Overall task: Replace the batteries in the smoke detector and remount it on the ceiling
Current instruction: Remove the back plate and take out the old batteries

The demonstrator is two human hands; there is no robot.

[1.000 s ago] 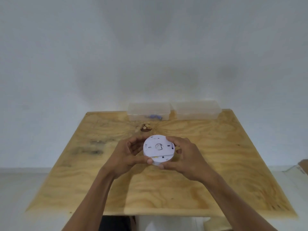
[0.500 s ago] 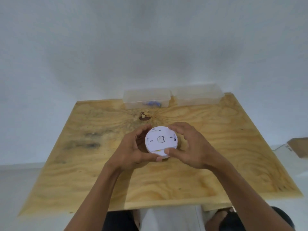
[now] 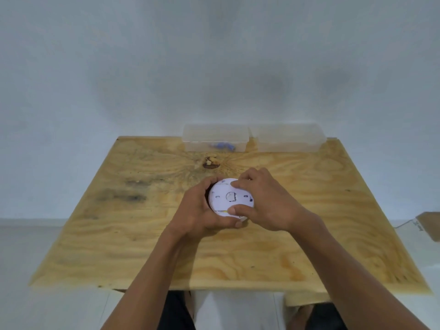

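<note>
A round white smoke detector (image 3: 226, 197) is held over the middle of the plywood table (image 3: 309, 234), its back plate facing up at me. My left hand (image 3: 198, 208) cups it from the left and below, fingers curled round its rim. My right hand (image 3: 266, 201) grips it from the right, thumb on the near edge and a fingertip on the far edge of the plate. The detector's underside is hidden by my hands.
Two clear plastic boxes stand at the table's far edge against the white wall: the left box (image 3: 215, 138) holds something blue, the right box (image 3: 289, 138) looks empty. A cardboard piece (image 3: 428, 223) lies on the floor to the right.
The view has tilted downward, so the table sits lower in frame. My right hand's fingers have shifted further over the detector's top plate; both hands still hold it.
</note>
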